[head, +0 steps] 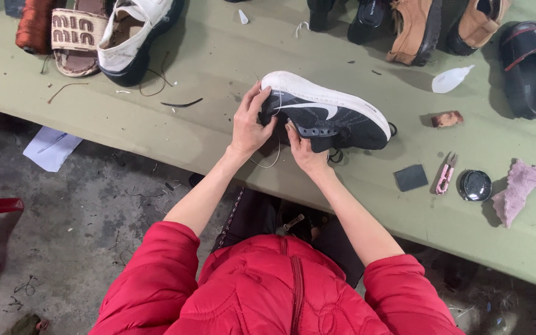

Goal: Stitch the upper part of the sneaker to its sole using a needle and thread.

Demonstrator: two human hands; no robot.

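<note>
A black sneaker (336, 118) with a white sole lies on its side near the front edge of the green table (218, 56). My left hand (247, 126) grips its toe end, fingers curled over the sole. My right hand (305, 152) presses against the upper by the laces, fingers pinched. A thin pale thread (267, 162) loops below and between the two hands. Both forearms are bare, with red jacket sleeves pushed up.
Other shoes lie along the table's far edge: a white sneaker (134, 37), a woven sandal (79, 37), tan shoes (420, 31), a black slide (528, 65). To the right lie pink snips (445, 175), a round black tin (475, 185), a pink cloth (522, 186) and a dark patch (411, 177).
</note>
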